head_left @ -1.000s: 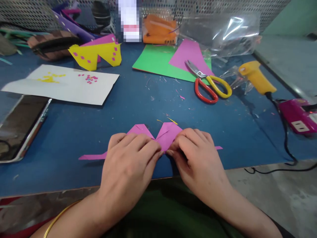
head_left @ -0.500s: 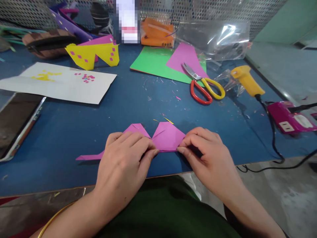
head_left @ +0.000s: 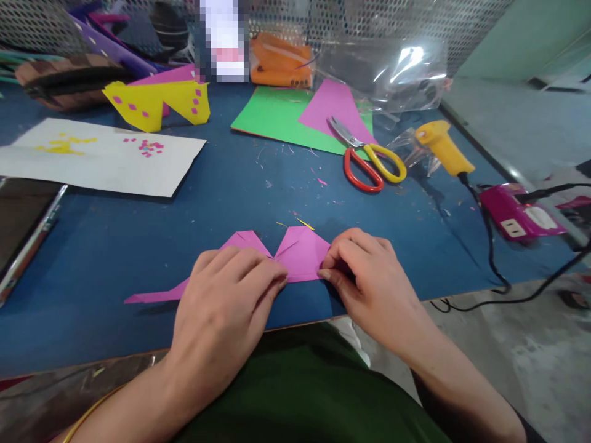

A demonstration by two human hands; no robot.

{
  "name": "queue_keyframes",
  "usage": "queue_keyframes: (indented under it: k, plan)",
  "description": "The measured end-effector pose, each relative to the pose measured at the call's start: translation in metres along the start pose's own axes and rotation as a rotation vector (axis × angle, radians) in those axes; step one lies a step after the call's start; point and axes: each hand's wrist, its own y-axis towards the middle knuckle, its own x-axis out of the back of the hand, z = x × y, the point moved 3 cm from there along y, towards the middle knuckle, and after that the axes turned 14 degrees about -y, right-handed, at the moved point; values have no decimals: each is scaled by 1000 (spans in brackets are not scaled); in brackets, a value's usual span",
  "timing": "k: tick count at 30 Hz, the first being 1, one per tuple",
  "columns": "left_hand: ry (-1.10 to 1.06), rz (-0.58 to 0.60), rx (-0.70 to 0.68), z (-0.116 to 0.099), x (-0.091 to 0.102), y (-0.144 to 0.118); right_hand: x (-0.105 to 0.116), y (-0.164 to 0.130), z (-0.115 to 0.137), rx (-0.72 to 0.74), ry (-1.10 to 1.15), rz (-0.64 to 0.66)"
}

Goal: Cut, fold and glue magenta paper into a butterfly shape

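My left hand (head_left: 226,301) presses flat on the folded pink paper strip (head_left: 300,255) at the blue table (head_left: 115,246) edge; right hand (head_left: 364,280) pinches its right flap. Uneven pressure could skew the crease.

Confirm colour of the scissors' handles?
One red, one yellow, on the scissors; head view.

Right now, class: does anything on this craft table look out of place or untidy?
Yes. Small paper scraps litter the blue table beyond the pink folded paper, and the glue gun lies on its side.
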Motion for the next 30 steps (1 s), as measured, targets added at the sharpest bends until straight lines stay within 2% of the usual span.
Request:
queue_keyframes:
  k: [4, 7, 14, 22, 30]
  plan:
    - [147, 71, -284, -14, -10, -7, 0, -1, -1, 15, -29, -36]
    - [218, 115, -402, -23, -19, -12, 0, -2, 0, 9, -31, -49]
    - [270, 117, -382, -32, -28, -17, 0, -5, 0, -35, 20, -93]
    - [303, 84, -396, -32, -30, -15, 5, -14, -12, -39, 20, -132]
    - [327, 42, -424, -32, -30, -16, 9, -7, -13, -42, 43, -19]
